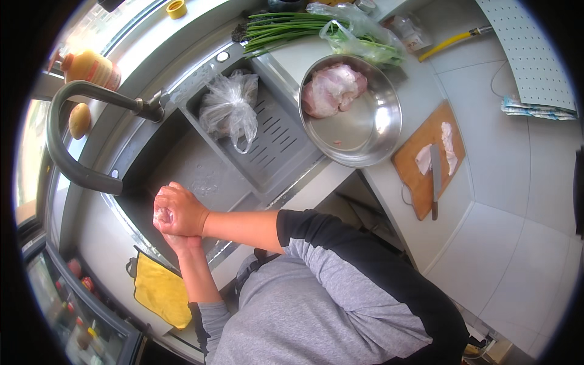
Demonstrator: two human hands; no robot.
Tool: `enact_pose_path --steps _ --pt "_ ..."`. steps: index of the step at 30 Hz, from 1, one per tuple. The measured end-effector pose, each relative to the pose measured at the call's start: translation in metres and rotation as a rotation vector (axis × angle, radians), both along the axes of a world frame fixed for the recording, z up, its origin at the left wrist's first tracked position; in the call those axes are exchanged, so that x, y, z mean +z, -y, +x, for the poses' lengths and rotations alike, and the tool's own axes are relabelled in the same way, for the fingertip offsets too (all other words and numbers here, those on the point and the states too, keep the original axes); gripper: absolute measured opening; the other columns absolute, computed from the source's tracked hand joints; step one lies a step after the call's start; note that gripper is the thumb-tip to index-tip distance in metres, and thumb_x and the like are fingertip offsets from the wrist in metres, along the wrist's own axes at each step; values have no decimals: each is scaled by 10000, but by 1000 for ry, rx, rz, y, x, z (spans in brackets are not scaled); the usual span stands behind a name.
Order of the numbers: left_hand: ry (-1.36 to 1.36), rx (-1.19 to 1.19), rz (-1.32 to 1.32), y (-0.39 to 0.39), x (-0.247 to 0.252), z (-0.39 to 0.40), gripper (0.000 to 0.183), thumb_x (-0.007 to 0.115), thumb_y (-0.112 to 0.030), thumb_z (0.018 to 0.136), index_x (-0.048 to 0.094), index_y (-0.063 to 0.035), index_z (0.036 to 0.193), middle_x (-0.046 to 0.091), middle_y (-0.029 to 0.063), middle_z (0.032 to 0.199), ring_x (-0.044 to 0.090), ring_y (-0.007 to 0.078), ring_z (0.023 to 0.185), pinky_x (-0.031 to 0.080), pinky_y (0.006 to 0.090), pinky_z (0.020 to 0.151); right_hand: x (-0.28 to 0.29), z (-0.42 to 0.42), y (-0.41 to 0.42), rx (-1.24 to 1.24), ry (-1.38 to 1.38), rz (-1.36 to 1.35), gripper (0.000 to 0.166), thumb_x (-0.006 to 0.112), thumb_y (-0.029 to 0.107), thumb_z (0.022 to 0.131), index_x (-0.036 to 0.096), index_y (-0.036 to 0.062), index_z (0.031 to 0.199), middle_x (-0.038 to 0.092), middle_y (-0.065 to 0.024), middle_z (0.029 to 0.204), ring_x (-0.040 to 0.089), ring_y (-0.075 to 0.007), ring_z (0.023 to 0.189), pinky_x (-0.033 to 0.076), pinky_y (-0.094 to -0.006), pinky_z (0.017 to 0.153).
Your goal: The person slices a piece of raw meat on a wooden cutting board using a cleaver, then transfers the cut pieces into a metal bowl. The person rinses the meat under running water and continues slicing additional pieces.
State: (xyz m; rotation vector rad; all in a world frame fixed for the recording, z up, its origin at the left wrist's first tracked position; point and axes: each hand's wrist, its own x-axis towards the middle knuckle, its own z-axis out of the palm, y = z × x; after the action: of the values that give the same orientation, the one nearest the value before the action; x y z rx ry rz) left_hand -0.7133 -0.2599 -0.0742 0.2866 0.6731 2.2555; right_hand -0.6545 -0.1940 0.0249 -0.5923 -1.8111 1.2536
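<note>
Over the left basin of a grey sink [200, 169], my two hands are pressed together, below and right of the curved faucet [75, 171]. My right hand [183, 207] is on top, its fingers curled round a pale pink, wet lump [163, 216] that looks like raw meat; most of it is hidden. Below it my left hand [179, 241] is pressed against the right one, its fingers mostly covered. To the right, a stainless steel bowl [351, 137] holds a large piece of raw meat [335, 90] and a small scrap.
A knotted clear plastic bag [232, 107] lies in the slotted drain tray [278, 146]. Green stalks [292, 29] lie behind the bowl. A knife [435, 178] rests on a wooden cutting board [417, 191] with pale meat strips. A yellow cloth [159, 289] lies left of the sink.
</note>
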Motion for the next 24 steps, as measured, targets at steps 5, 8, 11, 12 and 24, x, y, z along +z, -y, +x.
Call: enact_pose_path --steps 5,8,11,12,24 --pt "-81 -105 168 -14 28 -3 156 463 -297 856 464 -155 791 431 -33 817 493 122 868 382 349 877 2 4 -5 78 71 -31 225 702 209 609 603 82 766 601 -76 809 571 -306 817 486 -405 790" --pt "15 -15 -200 20 4 -1 135 490 -288 852 464 -161 815 434 -35 823 503 122 879 390 353 893 1 0 1 73 -6 -19 209 708 188 587 589 102 736 577 -77 780 555 -307 781 480 -395 752" --pt "30 34 -280 24 8 3 130 492 -282 876 488 -153 865 479 -25 859 521 125 911 416 358 884 -3 0 4 75 6 -5 203 704 192 604 590 100 744 578 -77 795 554 -307 800 483 -399 747" --pt "94 8 -328 20 26 9 133 485 -281 891 502 -149 888 502 -22 880 527 127 922 429 356 872 -9 2 4 70 35 -19 194 699 191 616 593 101 750 580 -80 807 554 -309 819 482 -404 761" --pt "349 29 -660 22 89 -3 399 412 -436 997 594 -128 1172 611 68 1125 585 217 1043 496 377 907 3 25 0 251 -129 197 435 706 81 729 614 118 1152 602 -115 1170 548 -366 1135 452 -444 992"
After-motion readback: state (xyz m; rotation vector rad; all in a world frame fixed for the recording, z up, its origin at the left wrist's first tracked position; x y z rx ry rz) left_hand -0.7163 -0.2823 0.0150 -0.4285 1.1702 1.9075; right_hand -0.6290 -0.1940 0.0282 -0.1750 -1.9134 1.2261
